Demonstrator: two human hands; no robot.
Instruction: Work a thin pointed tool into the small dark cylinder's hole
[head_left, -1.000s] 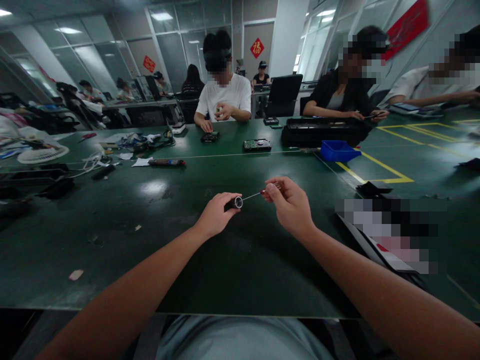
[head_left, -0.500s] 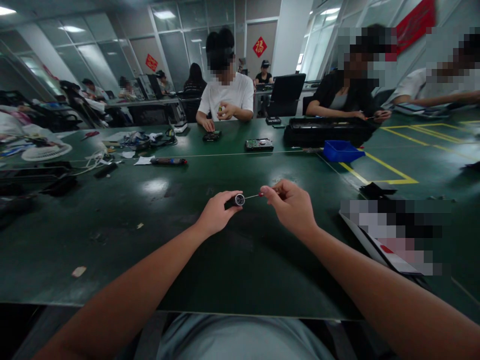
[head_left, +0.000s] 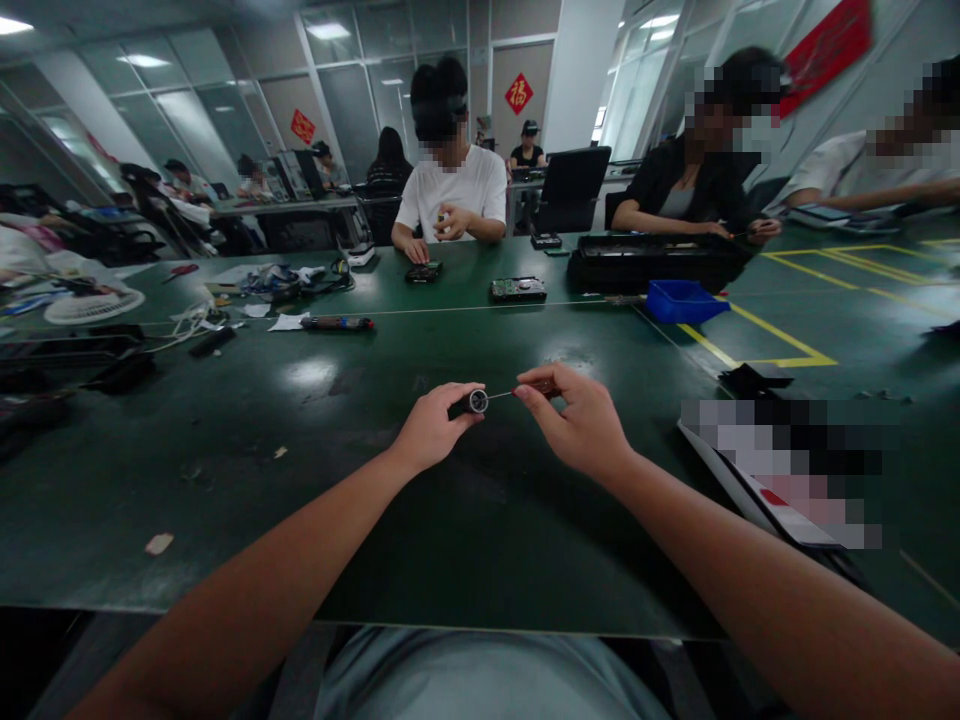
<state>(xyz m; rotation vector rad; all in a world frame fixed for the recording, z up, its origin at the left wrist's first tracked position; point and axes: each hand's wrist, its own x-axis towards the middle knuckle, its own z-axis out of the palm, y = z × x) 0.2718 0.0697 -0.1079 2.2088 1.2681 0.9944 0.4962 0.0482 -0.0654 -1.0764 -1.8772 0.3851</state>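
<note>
My left hand (head_left: 431,430) is closed around a small dark cylinder (head_left: 472,402) with a silver round end that faces right. My right hand (head_left: 581,420) pinches a thin screwdriver (head_left: 525,391) with a red handle; its slim metal shaft points left and its tip meets the cylinder's silver end. Both hands hover just above the dark green table (head_left: 315,500), close together near its middle.
A blue tray (head_left: 681,300) and a long black case (head_left: 649,262) lie at the far right. A hard drive (head_left: 517,289), a pen-like tool (head_left: 337,323) and cables sit farther back. Other people work across the table. A blurred flat object (head_left: 780,470) lies by my right forearm.
My right hand has moved left toward the cylinder, so less of the screwdriver shaft shows between the hands. My left hand has barely moved.
</note>
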